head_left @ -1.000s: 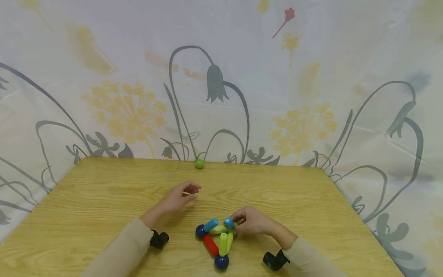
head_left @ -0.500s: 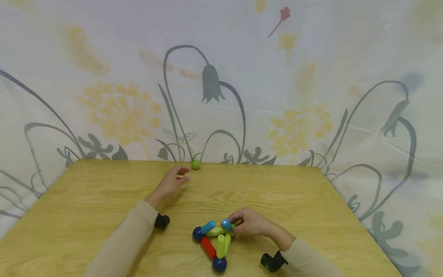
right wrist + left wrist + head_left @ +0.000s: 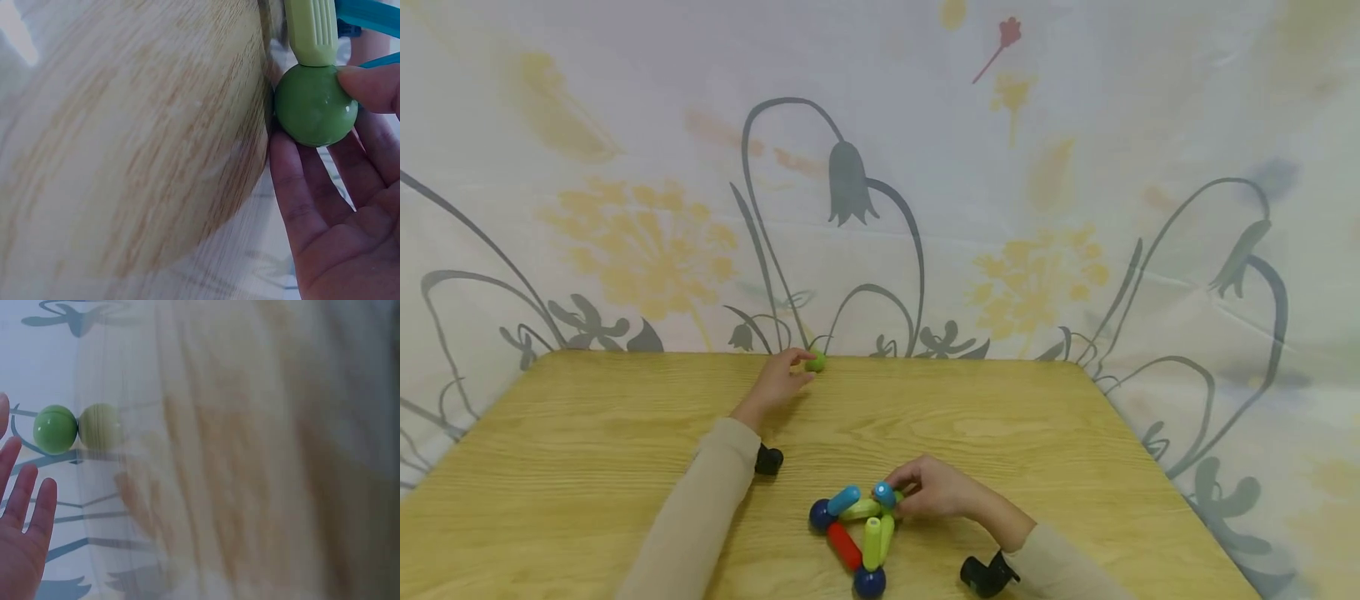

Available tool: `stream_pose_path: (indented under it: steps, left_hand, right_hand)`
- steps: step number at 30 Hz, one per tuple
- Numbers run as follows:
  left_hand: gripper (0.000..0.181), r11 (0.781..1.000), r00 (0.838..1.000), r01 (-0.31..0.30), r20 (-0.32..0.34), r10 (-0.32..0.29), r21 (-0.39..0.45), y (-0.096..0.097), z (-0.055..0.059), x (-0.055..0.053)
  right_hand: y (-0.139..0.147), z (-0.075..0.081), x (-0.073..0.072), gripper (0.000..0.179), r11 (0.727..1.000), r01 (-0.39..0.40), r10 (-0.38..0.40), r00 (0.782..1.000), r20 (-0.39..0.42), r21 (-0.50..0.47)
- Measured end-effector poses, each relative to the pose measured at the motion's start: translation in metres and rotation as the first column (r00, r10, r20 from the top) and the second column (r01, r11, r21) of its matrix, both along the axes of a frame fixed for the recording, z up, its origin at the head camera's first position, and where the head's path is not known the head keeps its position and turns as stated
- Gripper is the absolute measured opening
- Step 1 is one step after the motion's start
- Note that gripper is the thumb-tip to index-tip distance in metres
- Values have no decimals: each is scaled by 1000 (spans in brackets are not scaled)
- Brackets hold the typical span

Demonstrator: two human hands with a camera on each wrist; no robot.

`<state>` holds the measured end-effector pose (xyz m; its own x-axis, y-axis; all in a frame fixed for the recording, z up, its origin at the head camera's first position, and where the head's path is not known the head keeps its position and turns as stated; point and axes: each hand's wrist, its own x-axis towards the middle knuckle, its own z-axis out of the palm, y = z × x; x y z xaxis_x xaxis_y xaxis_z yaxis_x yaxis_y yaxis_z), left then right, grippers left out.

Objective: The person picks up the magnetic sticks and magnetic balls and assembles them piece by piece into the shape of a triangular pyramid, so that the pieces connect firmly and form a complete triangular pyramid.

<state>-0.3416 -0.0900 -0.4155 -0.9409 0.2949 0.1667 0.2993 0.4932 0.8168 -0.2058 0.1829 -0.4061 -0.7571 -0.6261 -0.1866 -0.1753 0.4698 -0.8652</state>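
At the table's far edge lies a loose green ball (image 3: 816,361); it also shows in the left wrist view, where my left hand (image 3: 22,550) reaches beside it with fingers extended. My right hand (image 3: 936,487) pinches another green ball (image 3: 315,106), one corner of a triangle of rods near me. Dark blue balls (image 3: 823,516) form the two other corners. A red rod (image 3: 845,547) joins them, and yellow-green rods (image 3: 860,509) run to the green ball. From the corners, two light blue rods (image 3: 844,501) and a yellow-green rod (image 3: 871,543) stick up.
The wooden table (image 3: 1037,433) runs back to a wall covering (image 3: 925,167) with printed flowers. Black wrist cameras (image 3: 988,575) sit on both sleeves.
My left hand has moved forward across the table to the loose green ball. My right hand keeps hold of the corner ball. The view has shifted slightly.
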Motion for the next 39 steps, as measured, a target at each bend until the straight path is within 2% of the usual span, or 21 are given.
stream_pose_path:
  steps: [6, 10, 14, 16, 22, 26, 30, 33, 39]
  left_hand:
    - [47, 996, 999, 41, -15, -42, -81, 7, 1, -8]
    - [50, 992, 999, 26, -18, -28, -122, 6, -1, -12]
    - [54, 990, 999, -32, 10, 33, -135, 2, -2, -7]
    - [55, 987, 999, -39, 27, 44, -157, -1, -2, -4]
    - [42, 988, 996, 56, 83, -44, -143, -4, -4, 7]
    - [37, 985, 992, 99, 86, -88, -142, -5, -3, 21]
    - [36, 989, 989, 96, 127, -81, -112, -4, -4, 43]
    - [36, 995, 985, 87, 155, -77, -56, -3, -4, 58]
    - [40, 987, 978, 147, 138, -156, 70, -3, 2, 82]
  right_hand:
    - [1, -2, 1, 22, 1000, 14, -14, 1000, 15, 0]
    - [-1, -3, 1, 23, 999, 8, -7, 999, 47, -32]
    - [-5, -5, 2, 24, 998, -7, 12, 997, 72, -61]
    - [-6, -5, 2, 23, 998, -11, 15, 998, 64, -59]
    - [-2, -3, 1, 23, 999, -11, 11, 1000, 19, -36]
    - [-1, -2, 0, 23, 999, -15, 16, 1000, 24, -32]
    - [-1, -5, -1, 23, 998, -42, 42, 999, -4, -44]
    - [0, -7, 0, 23, 997, -55, 54, 998, -25, -51]
    - [0, -5, 0, 22, 997, -45, 43, 999, -29, -59]
